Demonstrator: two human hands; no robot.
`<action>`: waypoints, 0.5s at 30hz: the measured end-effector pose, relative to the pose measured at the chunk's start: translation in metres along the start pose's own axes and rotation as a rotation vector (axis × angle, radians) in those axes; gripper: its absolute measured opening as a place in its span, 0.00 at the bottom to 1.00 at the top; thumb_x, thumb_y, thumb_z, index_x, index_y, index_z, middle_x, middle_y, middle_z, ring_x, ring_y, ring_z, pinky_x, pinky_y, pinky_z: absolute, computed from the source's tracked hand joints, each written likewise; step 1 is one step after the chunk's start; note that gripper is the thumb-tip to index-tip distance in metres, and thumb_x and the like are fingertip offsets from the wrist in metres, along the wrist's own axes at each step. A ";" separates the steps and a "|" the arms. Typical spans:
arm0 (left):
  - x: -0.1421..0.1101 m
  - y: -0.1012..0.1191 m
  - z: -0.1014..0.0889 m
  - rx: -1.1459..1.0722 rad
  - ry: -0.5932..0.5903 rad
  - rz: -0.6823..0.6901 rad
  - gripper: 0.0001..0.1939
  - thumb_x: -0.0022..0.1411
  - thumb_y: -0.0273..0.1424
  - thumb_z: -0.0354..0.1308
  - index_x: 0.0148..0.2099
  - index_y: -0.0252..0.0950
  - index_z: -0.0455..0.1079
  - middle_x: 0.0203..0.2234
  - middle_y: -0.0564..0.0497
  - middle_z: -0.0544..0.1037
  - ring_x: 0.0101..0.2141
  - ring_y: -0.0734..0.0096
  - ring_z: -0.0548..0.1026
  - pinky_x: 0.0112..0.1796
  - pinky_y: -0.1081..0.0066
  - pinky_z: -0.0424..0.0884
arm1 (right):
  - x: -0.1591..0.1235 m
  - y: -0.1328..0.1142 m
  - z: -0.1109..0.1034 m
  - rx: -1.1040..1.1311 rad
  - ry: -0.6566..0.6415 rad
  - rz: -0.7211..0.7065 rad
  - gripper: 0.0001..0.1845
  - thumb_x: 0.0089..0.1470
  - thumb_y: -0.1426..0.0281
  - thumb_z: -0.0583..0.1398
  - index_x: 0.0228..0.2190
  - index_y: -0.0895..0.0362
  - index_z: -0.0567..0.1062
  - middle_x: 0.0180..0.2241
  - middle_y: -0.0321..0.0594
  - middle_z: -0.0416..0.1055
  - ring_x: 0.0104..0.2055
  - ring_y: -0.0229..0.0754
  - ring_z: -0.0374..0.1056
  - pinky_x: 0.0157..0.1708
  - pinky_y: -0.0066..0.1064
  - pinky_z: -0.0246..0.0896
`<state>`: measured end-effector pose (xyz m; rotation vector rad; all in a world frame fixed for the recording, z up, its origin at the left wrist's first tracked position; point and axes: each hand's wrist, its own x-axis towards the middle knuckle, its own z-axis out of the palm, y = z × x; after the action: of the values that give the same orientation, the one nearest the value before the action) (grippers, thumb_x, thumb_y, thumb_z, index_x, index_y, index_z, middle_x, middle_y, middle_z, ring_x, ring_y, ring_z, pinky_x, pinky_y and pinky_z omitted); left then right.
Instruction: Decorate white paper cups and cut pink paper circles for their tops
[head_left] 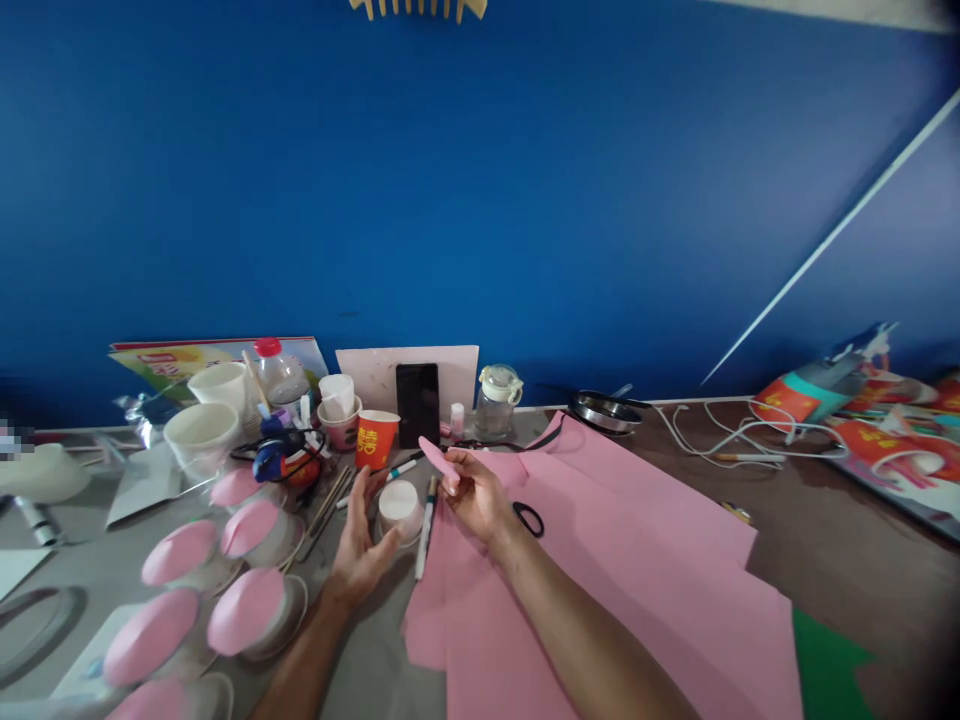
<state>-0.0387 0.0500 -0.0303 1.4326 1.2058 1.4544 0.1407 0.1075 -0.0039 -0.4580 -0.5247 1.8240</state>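
Observation:
Pinched in my right hand (pixel 474 492) is a small pink paper piece (pixel 439 461), raised above the table and seen nearly edge-on. My left hand (pixel 364 548) has its fingers apart beside an upturned white paper cup (pixel 400 508); I cannot tell whether it touches the cup. Between my hands lies a marker (pixel 427 530). Under my right arm spread large pink paper sheets (pixel 622 570), with black-handled scissors (pixel 529 519) partly hidden there. To the left stand several upturned cups with pink paper tops (pixel 184 553).
Behind my hands are a red paper cup (pixel 376 440), a black phone (pixel 418 405) propped upright and a glass jar (pixel 496 402). A metal pan (pixel 606 411) sits at the back right, near white cables (pixel 739 440). Large white cups (pixel 202 438) stand at the back left.

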 end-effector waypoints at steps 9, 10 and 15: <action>0.003 0.001 -0.001 -0.300 0.052 -0.217 0.37 0.46 0.25 0.68 0.59 0.40 0.64 0.51 0.47 0.74 0.52 0.56 0.70 0.52 0.67 0.65 | 0.001 0.005 -0.002 0.033 0.011 0.008 0.07 0.42 0.78 0.59 0.28 0.59 0.75 0.14 0.31 0.65 0.17 0.32 0.58 0.23 0.24 0.58; 0.004 0.000 -0.002 -0.425 0.082 -0.265 0.36 0.48 0.27 0.68 0.59 0.40 0.64 0.48 0.48 0.77 0.49 0.57 0.73 0.49 0.68 0.68 | 0.001 0.005 -0.002 0.032 0.018 0.002 0.07 0.42 0.78 0.59 0.28 0.59 0.75 0.15 0.31 0.66 0.17 0.31 0.59 0.23 0.23 0.58; 0.007 -0.004 -0.012 -0.801 0.137 -0.426 0.27 0.58 0.41 0.60 0.57 0.37 0.67 0.37 0.48 0.82 0.39 0.59 0.79 0.43 0.66 0.74 | 0.004 0.007 -0.004 0.016 0.059 -0.028 0.07 0.40 0.79 0.60 0.26 0.60 0.75 0.17 0.31 0.67 0.17 0.29 0.59 0.19 0.19 0.56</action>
<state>-0.0515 0.0565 -0.0312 0.5078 0.7821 1.4867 0.1365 0.1098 -0.0109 -0.4894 -0.4735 1.7812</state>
